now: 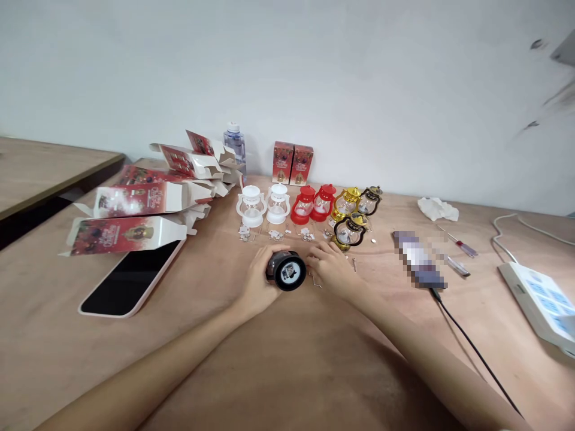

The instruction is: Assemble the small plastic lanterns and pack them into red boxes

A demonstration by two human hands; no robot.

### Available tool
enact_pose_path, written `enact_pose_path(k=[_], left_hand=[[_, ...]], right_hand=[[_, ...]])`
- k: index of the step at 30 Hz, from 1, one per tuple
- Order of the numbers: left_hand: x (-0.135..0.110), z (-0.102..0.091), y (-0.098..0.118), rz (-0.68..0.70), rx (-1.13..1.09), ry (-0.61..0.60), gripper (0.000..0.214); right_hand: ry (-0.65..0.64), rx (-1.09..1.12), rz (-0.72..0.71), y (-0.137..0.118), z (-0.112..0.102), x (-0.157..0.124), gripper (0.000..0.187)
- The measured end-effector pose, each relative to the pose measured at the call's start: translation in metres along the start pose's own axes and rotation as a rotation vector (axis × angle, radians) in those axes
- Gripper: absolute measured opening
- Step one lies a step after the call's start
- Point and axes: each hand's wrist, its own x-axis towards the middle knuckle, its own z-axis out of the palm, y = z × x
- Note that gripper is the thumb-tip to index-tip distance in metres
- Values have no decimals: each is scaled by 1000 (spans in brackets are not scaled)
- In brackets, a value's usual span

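My left hand (256,281) is wrapped round a small black lantern (286,270) lying on its side, its round base facing me. Just right of that lantern, my right hand (330,266) rests on the wooden table (278,359) with its fingers curled near small metal parts; whether they hold anything is hidden. Behind my hands stands a row of toy lanterns: two white lanterns (264,205), two red lanterns (313,203), a gold lantern (345,202) and black-and-gold lanterns (354,227). Small button cells and tabs (275,234) lie in front of that row.
Flattened red-and-white cartons (135,209) are piled at the left, over a dark tablet (130,278). Two upright red boxes (291,163) and a water bottle (234,142) stand at the back. A phone with cable (417,260), screwdrivers (458,244), a tissue (438,209) and a white device (539,299) lie to the right.
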Motion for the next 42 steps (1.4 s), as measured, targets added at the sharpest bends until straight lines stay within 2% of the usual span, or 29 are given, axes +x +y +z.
enact_pose_path(k=[3, 5, 9, 11, 14, 17, 27, 32, 37, 42], left_hand=[[0, 0, 0, -1, 4, -5, 39], [0, 0, 0, -2, 8, -5, 38], [-1, -1, 0, -6, 9, -5, 39], [-1, -1, 0, -15, 10, -9, 40], [-1, -1, 1, -27, 15, -6, 40], [0, -1, 2, -23, 20, -8, 40], [0, -1, -1, -17, 9, -13, 42], [1, -3, -3, -3, -18, -28, 41], [2, -4, -8, 6, -64, -3, 43], [1, -5, -4, 12, -97, -4, 46]], right_hand=[[64, 16, -10, 2, -2, 3, 13], [204, 152, 23, 1, -9, 3, 14], [594, 493, 75, -9, -33, -2, 12], [652, 521, -5, -16, -43, -4, 9], [605, 392, -171, -25, -49, -5, 7], [599, 257, -228, -29, -46, -3, 10], [672, 83, -240, -31, -48, 2, 14], [724, 20, -197, -42, -29, -6, 17], [688, -4, -123, -53, -10, -12, 33], [582, 65, -116, -57, -19, -13, 37]])
